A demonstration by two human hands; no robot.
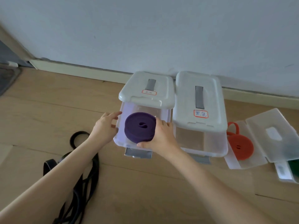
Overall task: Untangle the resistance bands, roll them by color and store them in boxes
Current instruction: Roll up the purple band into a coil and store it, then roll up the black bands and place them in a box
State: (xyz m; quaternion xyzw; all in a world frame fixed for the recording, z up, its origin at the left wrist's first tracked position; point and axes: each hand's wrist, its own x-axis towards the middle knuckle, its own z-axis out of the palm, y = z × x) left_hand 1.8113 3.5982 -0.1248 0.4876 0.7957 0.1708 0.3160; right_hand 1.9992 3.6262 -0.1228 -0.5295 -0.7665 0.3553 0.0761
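A rolled purple band [140,128] sits in the open part of a clear storage box [163,112] whose white lid [146,89] is slid back. My right hand [159,137] grips the roll's right side, thumb under its near edge. At the box's left wall, my left hand [105,126] rests with straight fingers. A black band [80,175] lies loose and tangled on the floor beneath my left arm. Further right, a rolled orange band [239,147] lies in a flat clear case [233,162].
A second clear box [202,143] with a labelled white lid [199,101] stands right of the first. The flat case's hinged lid [273,135] lies open beside a small box holding something green [293,167]. The wall and skirting board run just behind the boxes.
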